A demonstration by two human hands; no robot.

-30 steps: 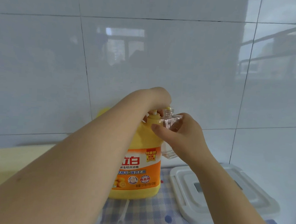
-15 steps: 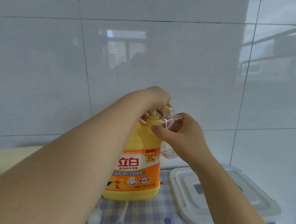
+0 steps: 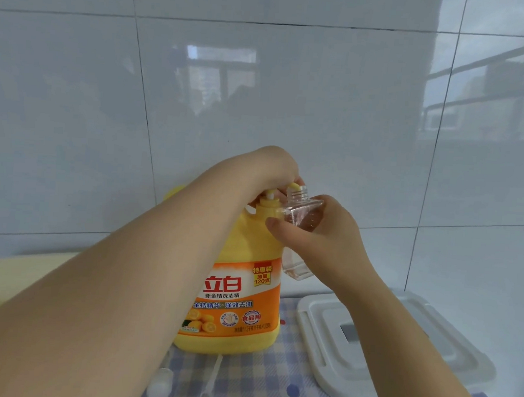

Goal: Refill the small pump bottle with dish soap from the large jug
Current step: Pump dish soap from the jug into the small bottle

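On checked cloth [image 3: 274, 380]: one yellow jug [image 3: 243, 289], one clear bottle [image 3: 301, 219], two hands.

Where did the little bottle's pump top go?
The pump top lies on the checked cloth at the bottom of the head view, in front of the yellow jug, partly under the left forearm.

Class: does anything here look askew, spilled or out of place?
No spill shows. The clear small bottle is held tilted in the right hand, and its removed pump lies loose on the checked cloth.
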